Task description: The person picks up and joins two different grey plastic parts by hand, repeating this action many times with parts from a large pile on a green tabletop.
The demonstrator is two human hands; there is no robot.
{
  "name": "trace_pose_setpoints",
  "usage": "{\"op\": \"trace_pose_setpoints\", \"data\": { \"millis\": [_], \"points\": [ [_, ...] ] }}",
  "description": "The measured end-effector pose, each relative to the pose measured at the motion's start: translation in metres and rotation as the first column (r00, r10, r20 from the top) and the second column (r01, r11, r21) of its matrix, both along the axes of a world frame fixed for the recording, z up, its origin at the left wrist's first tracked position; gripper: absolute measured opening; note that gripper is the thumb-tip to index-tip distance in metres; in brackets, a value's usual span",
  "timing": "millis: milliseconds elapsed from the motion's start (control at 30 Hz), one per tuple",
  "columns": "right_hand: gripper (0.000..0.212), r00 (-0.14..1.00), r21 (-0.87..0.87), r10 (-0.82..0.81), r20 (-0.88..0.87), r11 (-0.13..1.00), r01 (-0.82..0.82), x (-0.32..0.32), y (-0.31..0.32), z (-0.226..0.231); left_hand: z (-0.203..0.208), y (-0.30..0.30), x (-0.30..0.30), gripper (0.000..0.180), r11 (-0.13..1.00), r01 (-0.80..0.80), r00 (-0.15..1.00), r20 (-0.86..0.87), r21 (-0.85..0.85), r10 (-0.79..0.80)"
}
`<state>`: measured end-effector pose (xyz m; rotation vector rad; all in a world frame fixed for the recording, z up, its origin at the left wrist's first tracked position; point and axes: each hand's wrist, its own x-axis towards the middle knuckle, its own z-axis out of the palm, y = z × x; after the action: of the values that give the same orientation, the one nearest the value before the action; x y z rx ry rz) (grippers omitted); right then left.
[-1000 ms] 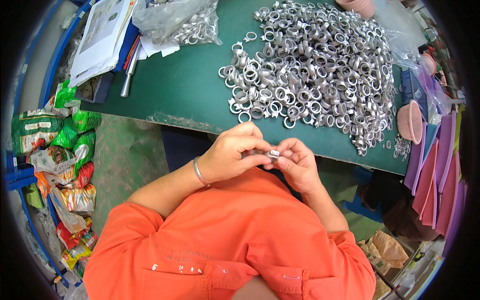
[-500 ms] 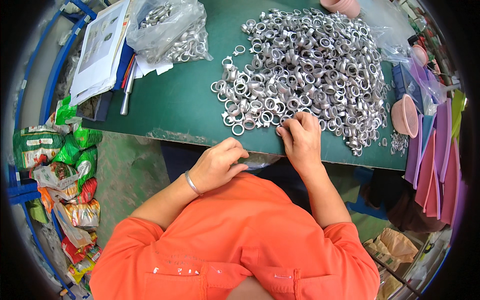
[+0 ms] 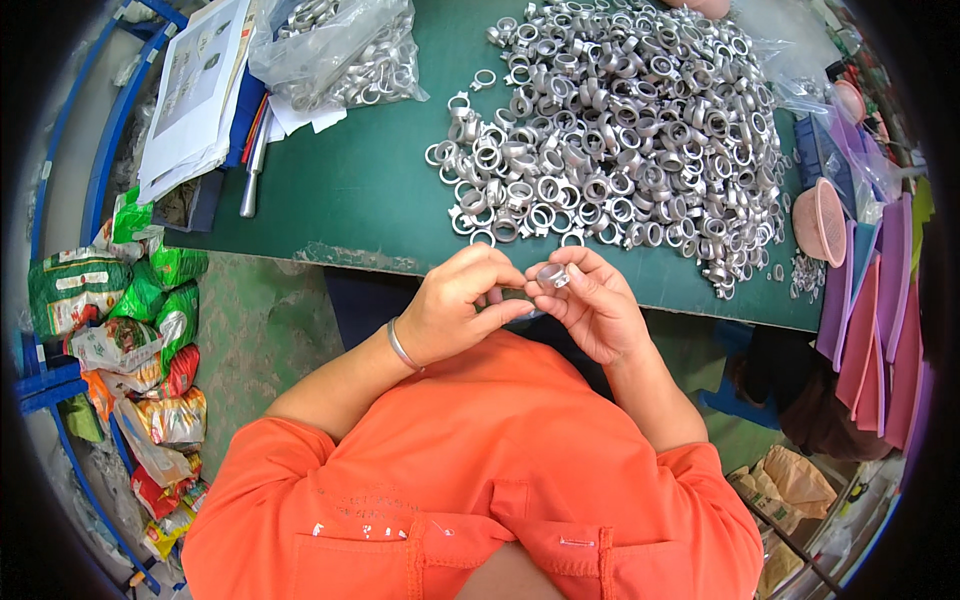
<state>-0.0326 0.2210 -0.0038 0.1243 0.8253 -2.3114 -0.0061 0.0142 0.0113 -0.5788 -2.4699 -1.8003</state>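
The operator wears an orange shirt [image 3: 460, 430]. Both forearms extend forward toward the near edge of the counter [image 3: 350, 190].

Left hand [image 3: 447, 312]: positioned beside the right hand, with a metal bracelet [image 3: 400, 345] at the wrist. Its fingers are curled; thumb and forefinger stand apart, released, with nothing seen gripped between them. Their tips point toward the ring.

Right hand [image 3: 605, 315]: its fingers grasp one silver ring [image 3: 552, 276] between the thumb and the fingertips. The ring is located in front of the shirt, near the counter edge, raised clear of the pile.

Beyond the hands, the pile [image 3: 630, 140] of similar silver rings covers the centre and right of the green counter. One loose ring [image 3: 475, 85] lies apart at the pile's left side.

Right of the pile: small parts [image 3: 806, 275], a pink basket [image 3: 820, 222], tilted, and a blue bin [image 3: 825, 160]. Purple and pink panels [image 3: 885, 320] stand farther right.

Left of the pile: a metal tool [image 3: 252, 190] lies near a stack of papers [image 3: 200, 95]. A clear bag [image 3: 345, 60], containing more silver parts, rests at the far side.
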Motion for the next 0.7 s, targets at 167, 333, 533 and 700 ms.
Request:
{"op": "trace_pose_setpoints", "data": {
  "millis": [167, 333, 533, 700],
  "points": [
    [0.020, 0.994, 0.129, 0.112, 0.010, 0.985, -0.112, 0.011, -0.011, -0.001, 0.002, 0.000, 0.000, 0.021, 0.998, 0.067, 0.998, -0.005, 0.007, -0.067],
    [0.011, 0.550, 0.740, 0.498, -0.671, 0.498, 0.452, 0.016, -0.013, 0.005, 0.002, -0.016, 0.006, 0.022, 0.951, 0.201, 0.978, -0.004, -0.234, -0.208],
    [0.015, 0.267, 0.505, 0.662, -0.700, 0.194, 0.841, -0.024, -0.030, 0.007, -0.008, -0.023, 0.012, 0.019, 0.906, 0.111, 0.989, -0.049, -0.408, -0.143],
    [0.014, 0.213, 0.461, 0.595, -0.775, 0.303, 0.834, -0.028, -0.021, -0.001, -0.008, -0.021, 0.011, 0.015, 0.952, 0.081, 0.997, 0.013, -0.297, -0.081]
  ]
}}
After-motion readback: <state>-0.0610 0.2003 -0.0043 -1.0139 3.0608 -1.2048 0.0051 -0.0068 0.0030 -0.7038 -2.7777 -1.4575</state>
